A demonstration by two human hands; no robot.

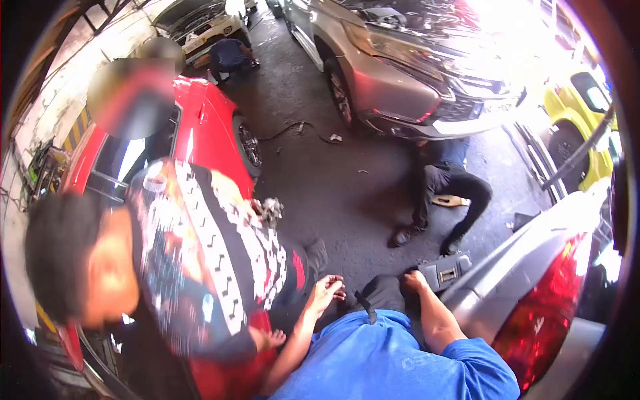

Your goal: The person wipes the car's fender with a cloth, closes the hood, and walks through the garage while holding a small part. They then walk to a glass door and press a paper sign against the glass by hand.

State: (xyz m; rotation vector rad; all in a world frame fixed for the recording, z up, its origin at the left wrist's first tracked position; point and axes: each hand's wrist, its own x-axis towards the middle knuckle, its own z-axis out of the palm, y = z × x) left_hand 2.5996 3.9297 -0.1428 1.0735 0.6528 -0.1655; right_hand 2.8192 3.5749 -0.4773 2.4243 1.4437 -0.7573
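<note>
Left hand [327,293] hovering at six o'clock, fingers half-curled; cannot tell if grip is holding anything.
Right hand [417,280] resting at four o'clock beside dark grey case [439,273]; contact, grip unclear.
Careless shove could be sending case into shoe [452,245] nearby; left forearm swinging outward could be bumping co-worker's hand [270,339], seven o'clock.

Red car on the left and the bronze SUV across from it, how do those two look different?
The red car is bright red, while the SUV is a metallic bronze. The red car sits low; the SUV looks taller. The red car has its side in view, the SUV its front corner, with a person's bent legs sticking out below. Both stand on the dark floor.
</note>
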